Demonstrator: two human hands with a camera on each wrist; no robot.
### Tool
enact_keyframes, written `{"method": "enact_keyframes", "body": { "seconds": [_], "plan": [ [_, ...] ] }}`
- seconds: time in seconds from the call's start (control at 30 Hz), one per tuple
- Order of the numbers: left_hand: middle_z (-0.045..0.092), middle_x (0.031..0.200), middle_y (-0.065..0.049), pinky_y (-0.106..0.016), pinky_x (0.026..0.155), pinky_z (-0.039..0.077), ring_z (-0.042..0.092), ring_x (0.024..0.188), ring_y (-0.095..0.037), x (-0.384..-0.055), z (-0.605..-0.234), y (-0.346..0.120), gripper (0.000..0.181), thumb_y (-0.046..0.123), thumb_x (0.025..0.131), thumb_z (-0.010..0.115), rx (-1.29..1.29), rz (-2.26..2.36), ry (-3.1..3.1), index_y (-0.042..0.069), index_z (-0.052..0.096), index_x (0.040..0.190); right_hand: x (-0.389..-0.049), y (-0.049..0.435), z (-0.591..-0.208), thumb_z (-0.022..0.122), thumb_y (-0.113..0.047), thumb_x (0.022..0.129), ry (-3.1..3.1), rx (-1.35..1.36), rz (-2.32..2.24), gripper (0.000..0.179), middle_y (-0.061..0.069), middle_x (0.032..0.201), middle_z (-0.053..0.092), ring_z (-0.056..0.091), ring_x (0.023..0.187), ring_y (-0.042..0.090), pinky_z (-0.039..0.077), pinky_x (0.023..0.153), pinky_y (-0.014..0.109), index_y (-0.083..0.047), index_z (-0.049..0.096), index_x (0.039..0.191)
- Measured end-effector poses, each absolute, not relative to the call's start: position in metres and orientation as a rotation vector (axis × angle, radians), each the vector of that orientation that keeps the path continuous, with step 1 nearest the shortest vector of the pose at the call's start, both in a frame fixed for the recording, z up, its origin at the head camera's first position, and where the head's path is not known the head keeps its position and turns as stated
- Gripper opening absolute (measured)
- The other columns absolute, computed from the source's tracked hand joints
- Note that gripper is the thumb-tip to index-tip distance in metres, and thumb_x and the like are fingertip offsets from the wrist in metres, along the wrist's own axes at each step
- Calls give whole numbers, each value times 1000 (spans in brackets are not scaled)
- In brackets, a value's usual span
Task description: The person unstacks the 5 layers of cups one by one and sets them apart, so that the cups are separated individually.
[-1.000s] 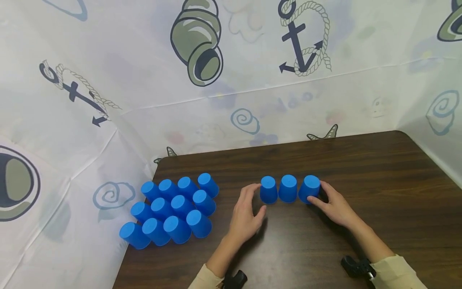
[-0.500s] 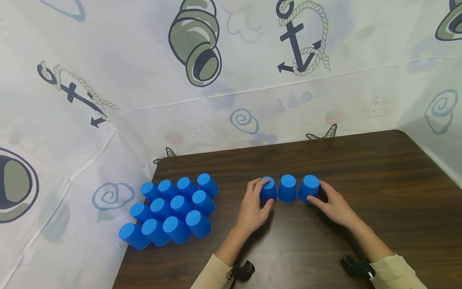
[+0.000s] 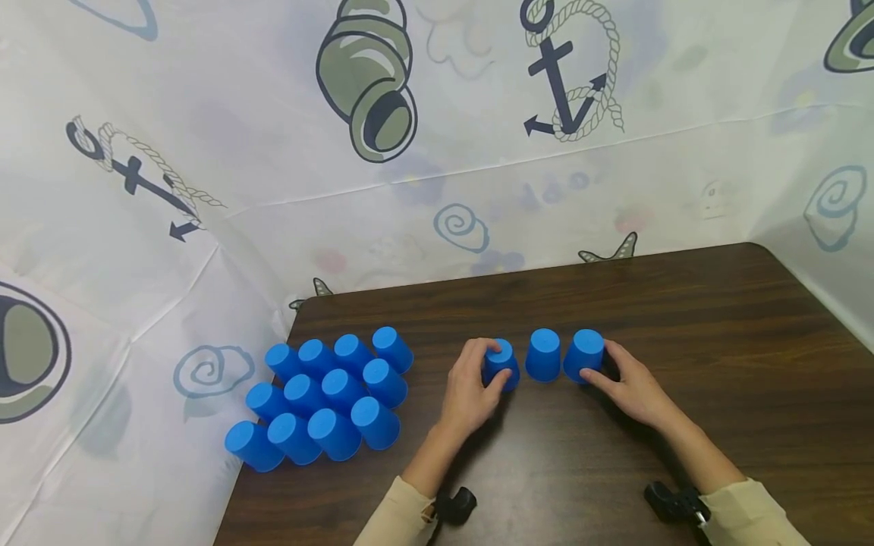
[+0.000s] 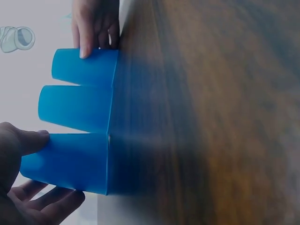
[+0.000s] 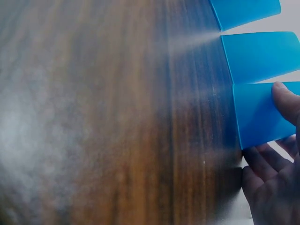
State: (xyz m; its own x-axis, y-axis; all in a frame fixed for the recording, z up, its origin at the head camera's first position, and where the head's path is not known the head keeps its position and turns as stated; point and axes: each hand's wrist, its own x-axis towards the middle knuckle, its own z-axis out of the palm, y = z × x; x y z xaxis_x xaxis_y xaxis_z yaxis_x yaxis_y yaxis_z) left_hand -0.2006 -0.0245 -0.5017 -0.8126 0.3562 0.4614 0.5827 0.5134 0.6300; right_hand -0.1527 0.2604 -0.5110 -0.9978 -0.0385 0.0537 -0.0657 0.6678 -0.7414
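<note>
Three blue cups stand upside down in a short row on the brown table [image 3: 560, 470]. My left hand [image 3: 471, 394] grips the left cup [image 3: 504, 355], thumb on its near side and fingers round the far left. A narrow gap parts it from the middle cup [image 3: 543, 356], which neither hand touches. At the row's other end, my right hand [image 3: 636, 388] holds the right cup [image 3: 584, 352]. The right wrist view has that thumb [image 5: 286, 101] on the cup's side and the other fingers behind it; their tips are partly hidden.
Several more blue cups [image 3: 334, 432] stand upside down in three close rows at the table's left side. A white cloth [image 3: 382, 227] printed with anchors and shells hangs behind the table and along both sides. Small black devices [image 3: 456, 506] sit at both wrists.
My left hand has reached round the left cup and shifted it slightly left and nearer, away from the middle cup. My right hand has stayed in place on the right cup.
</note>
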Motion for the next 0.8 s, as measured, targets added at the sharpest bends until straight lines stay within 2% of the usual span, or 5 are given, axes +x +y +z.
{"method": "enact_keyframes", "body": {
  "seconds": [0.27,0.37,0.47,0.6,0.8],
  "plan": [
    [56,119,-2,-39,86,56,63,105,-20,-189,-485,-52,34,21,88,75,-690,-1093,-2558,18,54,115,-152,261,-511,60,-40,97,-2834,97,1269,73,34,144,38,33,133,54,27,103,71,6,32,146],
    [57,117,-2,-38,80,58,64,94,-21,-185,-472,-69,35,22,86,77,-598,-1031,-2602,19,55,113,-152,261,-510,61,-40,97,-2832,94,1273,73,34,144,38,33,133,54,27,103,71,6,32,146],
    [58,115,-4,-40,77,58,63,91,-22,-182,-461,-86,35,21,83,80,-503,-959,-2639,18,57,110,-152,262,-510,61,-39,97,-2829,95,1274,73,34,144,38,33,133,54,27,103,71,6,32,146],
    [59,115,-7,-47,81,57,63,97,-27,-182,-453,-103,35,17,79,83,-420,-882,-2653,17,58,104,-152,262,-511,61,-38,97,-2825,101,1269,72,34,143,38,34,132,54,27,103,71,6,32,146],
    [61,111,-10,-46,76,57,62,92,-27,-183,-453,-119,35,15,77,84,-363,-814,-2689,15,58,101,-152,260,-511,61,-39,97,-2831,98,1266,73,34,143,38,34,132,54,27,103,71,6,32,146]
  ]
}}
